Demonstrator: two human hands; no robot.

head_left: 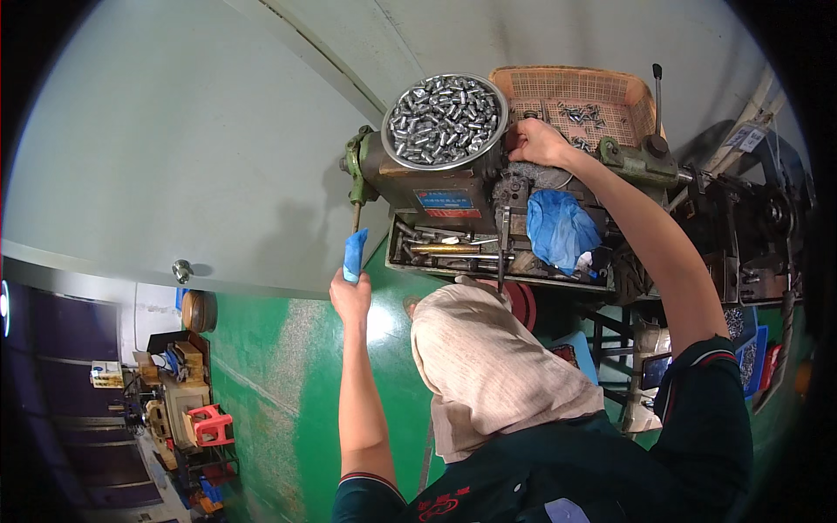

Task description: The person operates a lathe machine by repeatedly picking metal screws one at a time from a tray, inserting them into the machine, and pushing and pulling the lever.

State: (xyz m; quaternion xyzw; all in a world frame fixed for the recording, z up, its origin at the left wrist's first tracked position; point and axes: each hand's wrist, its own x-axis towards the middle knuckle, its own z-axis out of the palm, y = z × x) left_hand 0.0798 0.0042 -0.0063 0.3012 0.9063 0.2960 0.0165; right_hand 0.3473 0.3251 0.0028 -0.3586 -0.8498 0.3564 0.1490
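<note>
My left hand (350, 298) is closed around the lower end of a lever handle (354, 253) wrapped in blue. That lever hangs from a green bracket (357, 166) at the left end of a small bench lathe (405, 187). My right hand (535, 142) reaches to the working end of the lathe's headstock, its fingers bent together. Whatever the fingertips hold is hidden or too small to make out. On top of the headstock, just left of this hand, sits a round metal bowl (390, 153) heaped with short shiny metal parts (445, 118).
Behind my right hand stands an orange plastic basket (558, 80) with a few metal parts. A black-knobbed lever (658, 100) rises at the right. Below are a tool tray (449, 261) and a blue cloth (561, 228). Beige cloth (488, 349) covers my lap. A red stool (212, 425) stands far left.
</note>
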